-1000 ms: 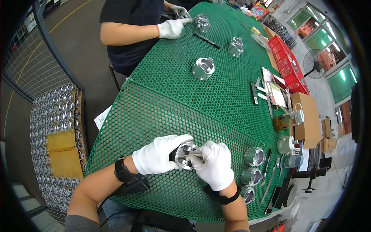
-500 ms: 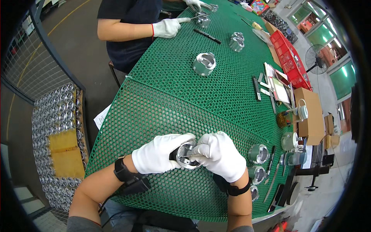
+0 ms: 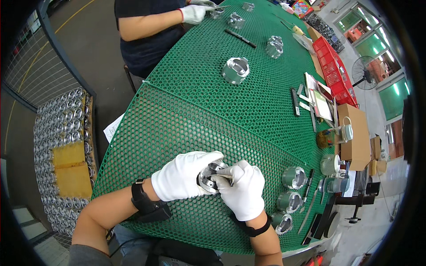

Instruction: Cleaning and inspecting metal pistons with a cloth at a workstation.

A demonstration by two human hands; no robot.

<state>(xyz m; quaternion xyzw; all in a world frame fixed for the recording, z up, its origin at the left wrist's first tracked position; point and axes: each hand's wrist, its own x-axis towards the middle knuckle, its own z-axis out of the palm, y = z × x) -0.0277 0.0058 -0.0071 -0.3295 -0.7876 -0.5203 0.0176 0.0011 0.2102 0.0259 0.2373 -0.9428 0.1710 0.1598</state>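
My left hand (image 3: pixel 186 175), in a white glove, is closed around a silver metal piston (image 3: pixel 207 182) with its hollow side facing up toward me. Also gloved in white, my right hand (image 3: pixel 243 188) has its fingers pinched together at the piston's opening. A thin edge of something shows by those fingertips, too small to name. Nearest to my right hand on the table, a short row of similar pistons (image 3: pixel 289 201) stands on the green honeycomb mat (image 3: pixel 151 133).
Across the mat, a co-worker's gloved hand (image 3: pixel 194 14) works near other pistons. A lone piston (image 3: pixel 235 71) and a black marker (image 3: pixel 240 38) lie between us. Rightward are a red crate (image 3: pixel 333 71), papers, jars and a cardboard box (image 3: pixel 355 137). A piston-filled pallet (image 3: pixel 71 157) stands left.
My right hand has shifted left and turned, its fingers still at the piston, which is now tilted differently. The co-worker's hands have moved left with a piston, away from another one on the mat.
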